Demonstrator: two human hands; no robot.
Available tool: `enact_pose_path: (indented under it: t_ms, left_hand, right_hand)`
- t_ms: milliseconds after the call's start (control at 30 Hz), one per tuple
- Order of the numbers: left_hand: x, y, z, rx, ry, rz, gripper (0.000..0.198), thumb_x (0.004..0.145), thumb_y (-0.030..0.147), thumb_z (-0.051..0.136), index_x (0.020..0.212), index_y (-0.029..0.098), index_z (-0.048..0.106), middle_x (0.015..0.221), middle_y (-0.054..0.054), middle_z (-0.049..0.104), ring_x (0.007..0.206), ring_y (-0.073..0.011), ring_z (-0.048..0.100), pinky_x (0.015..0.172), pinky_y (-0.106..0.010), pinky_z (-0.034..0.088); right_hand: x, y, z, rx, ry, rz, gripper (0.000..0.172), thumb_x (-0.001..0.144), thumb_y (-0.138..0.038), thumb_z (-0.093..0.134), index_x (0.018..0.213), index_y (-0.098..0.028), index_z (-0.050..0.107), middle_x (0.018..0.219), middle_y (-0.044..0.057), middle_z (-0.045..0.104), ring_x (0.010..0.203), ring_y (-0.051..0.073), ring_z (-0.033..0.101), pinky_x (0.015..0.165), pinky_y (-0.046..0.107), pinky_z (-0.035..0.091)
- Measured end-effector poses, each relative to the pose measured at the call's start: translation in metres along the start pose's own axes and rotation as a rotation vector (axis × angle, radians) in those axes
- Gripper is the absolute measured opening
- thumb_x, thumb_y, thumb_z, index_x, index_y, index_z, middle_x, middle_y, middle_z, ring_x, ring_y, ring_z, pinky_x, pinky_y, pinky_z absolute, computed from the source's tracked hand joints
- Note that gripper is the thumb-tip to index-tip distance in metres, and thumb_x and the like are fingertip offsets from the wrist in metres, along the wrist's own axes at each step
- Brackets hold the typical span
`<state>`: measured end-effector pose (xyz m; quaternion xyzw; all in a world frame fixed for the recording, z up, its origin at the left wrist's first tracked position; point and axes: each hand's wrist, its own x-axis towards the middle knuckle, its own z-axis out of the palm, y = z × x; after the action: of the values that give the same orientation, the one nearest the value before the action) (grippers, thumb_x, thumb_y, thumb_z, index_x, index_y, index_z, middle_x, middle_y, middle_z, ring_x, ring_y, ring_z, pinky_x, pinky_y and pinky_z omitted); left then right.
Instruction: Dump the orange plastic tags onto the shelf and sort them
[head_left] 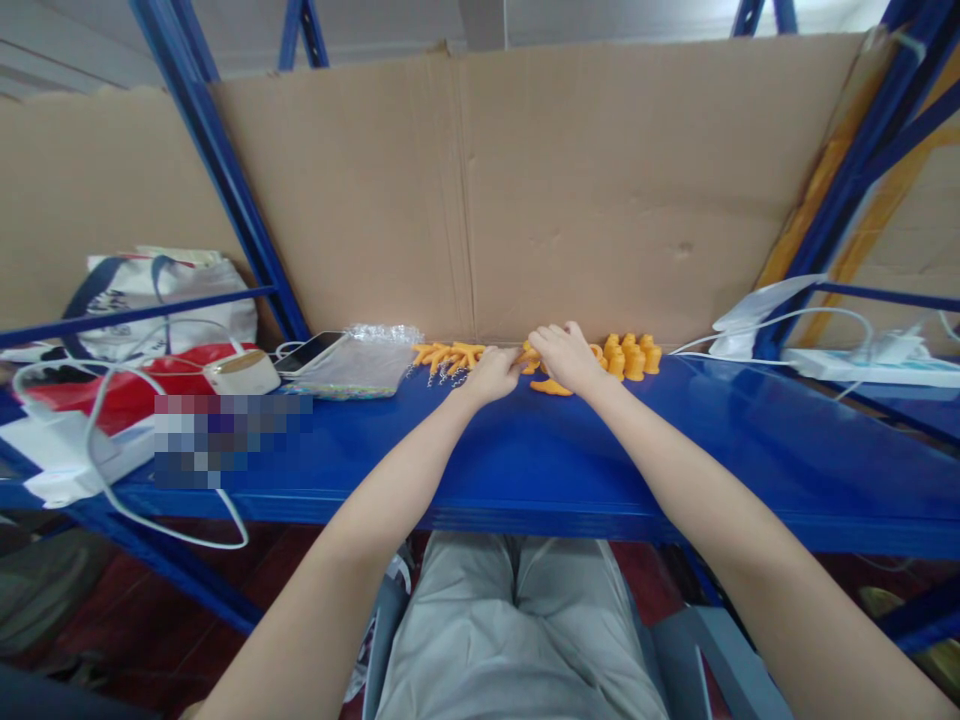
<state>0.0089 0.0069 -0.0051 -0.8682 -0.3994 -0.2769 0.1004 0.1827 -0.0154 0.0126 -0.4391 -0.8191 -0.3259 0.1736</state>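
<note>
Both my arms reach to the back of a blue metal shelf (675,450). My left hand (493,374) is curled closed beside a row of small orange pieces with metal chains (448,356). My right hand (564,355) rests with bent fingers over more orange pieces, one of which lies loose (551,387) just below it. Several upright orange pieces (630,356) stand in a cluster to the right of that hand. What either hand grips is hidden by the fingers.
A clear plastic bag (360,362) and a phone (309,352) lie left of the orange pieces. Further left are a red item (127,392), white cables and a tote bag (161,300). A white power strip (870,362) sits right. Cardboard (600,190) backs the shelf.
</note>
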Motion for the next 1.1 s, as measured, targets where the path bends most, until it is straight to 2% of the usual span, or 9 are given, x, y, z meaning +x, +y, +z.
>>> enact_pose_path:
  t_ms: [233, 333, 433, 600, 667, 767, 867, 967, 1100]
  left_hand:
    - [-0.005, 0.002, -0.005, 0.114, -0.093, 0.049, 0.022, 0.093, 0.015, 0.051, 0.098, 0.014, 0.072, 0.099, -0.014, 0.077, 0.099, -0.0278, 0.072, 0.092, -0.039, 0.048]
    - [-0.005, 0.002, -0.004, 0.141, -0.111, 0.055, 0.023, 0.094, 0.015, 0.05, 0.099, 0.013, 0.072, 0.1, -0.015, 0.077, 0.1, -0.0284, 0.072, 0.093, -0.041, 0.047]
    - [-0.004, 0.004, -0.002, 0.114, -0.092, 0.051, 0.022, 0.094, 0.016, 0.051, 0.1, 0.014, 0.072, 0.1, -0.014, 0.077, 0.098, -0.0269, 0.072, 0.092, -0.038, 0.048]
    - [-0.003, 0.005, 0.0, 0.012, -0.074, 0.008, 0.023, 0.097, 0.02, 0.049, 0.102, 0.016, 0.072, 0.097, -0.01, 0.078, 0.092, -0.0244, 0.072, 0.087, -0.034, 0.049]
    - [-0.004, 0.002, -0.002, 0.033, -0.09, -0.044, 0.024, 0.097, 0.021, 0.049, 0.101, 0.016, 0.072, 0.098, -0.011, 0.078, 0.092, -0.0245, 0.072, 0.087, -0.033, 0.05]
    - [-0.006, -0.008, -0.004, 0.083, -0.072, -0.166, 0.024, 0.097, 0.021, 0.049, 0.1, 0.015, 0.072, 0.099, -0.012, 0.077, 0.095, -0.0251, 0.071, 0.087, -0.033, 0.05]
    - [-0.008, -0.018, -0.007, 0.124, 0.004, -0.288, 0.025, 0.097, 0.02, 0.047, 0.103, 0.017, 0.072, 0.1, -0.011, 0.076, 0.099, -0.0248, 0.07, 0.089, -0.033, 0.049]
    - [-0.008, -0.023, -0.01, 0.159, 0.07, -0.34, 0.025, 0.096, 0.02, 0.048, 0.105, 0.017, 0.072, 0.108, -0.011, 0.073, 0.106, -0.0256, 0.066, 0.095, -0.036, 0.046]
    - [-0.01, -0.022, -0.013, 0.201, 0.138, -0.361, 0.024, 0.095, 0.024, 0.05, 0.099, 0.017, 0.072, 0.113, -0.013, 0.07, 0.111, -0.0283, 0.062, 0.1, -0.042, 0.041]
  right_hand:
    - [-0.005, 0.005, 0.01, 0.161, -0.163, 0.038, 0.028, 0.092, -0.021, 0.06, 0.119, -0.018, 0.059, 0.117, 0.014, 0.07, 0.111, 0.029, 0.061, 0.084, 0.035, 0.037]
    - [-0.005, 0.005, 0.009, 0.19, -0.212, 0.045, 0.025, 0.091, -0.019, 0.061, 0.116, -0.019, 0.062, 0.12, 0.013, 0.07, 0.115, 0.029, 0.061, 0.084, 0.036, 0.037]
    - [-0.004, 0.005, 0.007, 0.168, -0.186, 0.054, 0.018, 0.092, -0.015, 0.056, 0.108, -0.018, 0.063, 0.111, 0.013, 0.071, 0.11, 0.029, 0.061, 0.083, 0.036, 0.036]
    - [-0.004, 0.012, 0.006, 0.138, -0.073, 0.087, 0.027, 0.089, -0.006, 0.044, 0.107, -0.018, 0.059, 0.1, 0.013, 0.07, 0.103, 0.028, 0.058, 0.081, 0.035, 0.034]
    - [-0.007, 0.021, 0.007, 0.129, -0.051, 0.176, 0.03, 0.088, -0.004, 0.04, 0.107, -0.016, 0.059, 0.101, 0.014, 0.069, 0.104, 0.029, 0.058, 0.084, 0.037, 0.035]
    - [-0.016, 0.042, 0.011, 0.128, 0.026, 0.397, 0.029, 0.086, -0.006, 0.041, 0.108, -0.015, 0.058, 0.108, 0.018, 0.067, 0.107, 0.03, 0.056, 0.09, 0.041, 0.037]
    - [-0.03, 0.07, 0.02, 0.154, 0.191, 0.648, 0.026, 0.09, -0.017, 0.044, 0.112, -0.015, 0.057, 0.114, 0.019, 0.065, 0.112, 0.032, 0.055, 0.094, 0.045, 0.038]
    - [-0.048, 0.092, 0.029, 0.184, 0.325, 0.888, 0.03, 0.092, -0.027, 0.044, 0.115, -0.013, 0.058, 0.118, 0.021, 0.062, 0.115, 0.033, 0.053, 0.095, 0.048, 0.04]
    - [-0.073, 0.109, 0.038, 0.222, 0.282, 1.167, 0.036, 0.093, -0.034, 0.046, 0.113, -0.009, 0.062, 0.119, 0.024, 0.061, 0.119, 0.036, 0.053, 0.099, 0.052, 0.041]
